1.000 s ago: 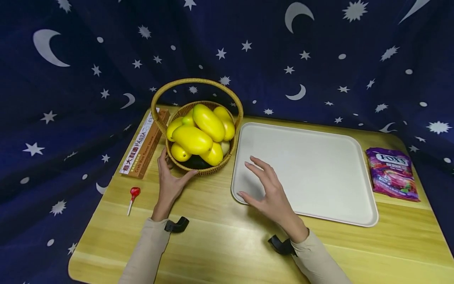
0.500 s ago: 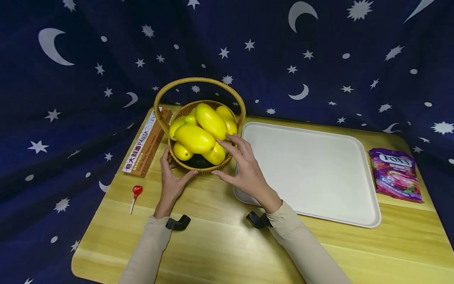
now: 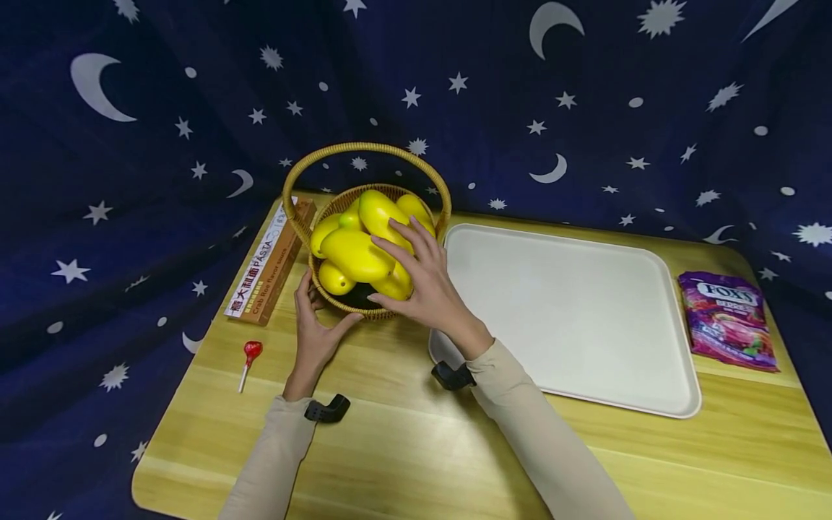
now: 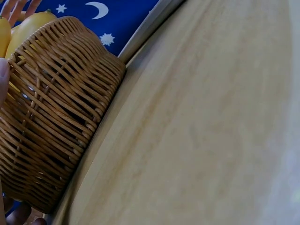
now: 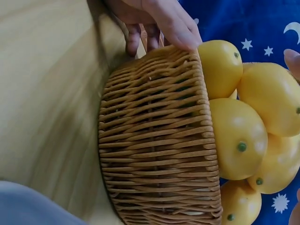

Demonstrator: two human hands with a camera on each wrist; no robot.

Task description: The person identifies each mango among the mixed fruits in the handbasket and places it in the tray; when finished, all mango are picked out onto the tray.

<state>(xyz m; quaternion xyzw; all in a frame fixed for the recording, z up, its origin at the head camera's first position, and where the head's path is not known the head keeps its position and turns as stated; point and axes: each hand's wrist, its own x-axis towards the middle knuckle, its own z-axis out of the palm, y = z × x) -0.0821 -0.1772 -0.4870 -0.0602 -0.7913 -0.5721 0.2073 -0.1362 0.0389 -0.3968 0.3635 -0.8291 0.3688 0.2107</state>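
A round wicker basket (image 4: 61, 103) with a tall arched handle stands on the table, heaped with several yellow mangoes (image 3: 356, 254). My left hand (image 3: 317, 339) grips the basket's near left side, its thumb at the rim and its fingers round the outer wall, as the right wrist view also shows. Over the right part of the heap reaches my right hand (image 3: 425, 282), fingers spread above the mangoes and thumb low near the front rim. Its fingertips show at the right edge of the right wrist view, beside a mango (image 5: 272, 98). Something dark lies under the fruit.
Right of the basket lies a white tray (image 3: 572, 318), with a purple FOX'S candy bag (image 3: 726, 321) beyond it. A pasta box (image 3: 269, 267) lies left of the basket, and a red lollipop (image 3: 252, 352) nearer the front. A starry dark-blue cloth (image 3: 494, 144) hangs behind the table.
My right hand has moved left from above the tray to over the mangoes in the basket. The left hand has kept its grip on the basket, and the fruit looks unmoved.
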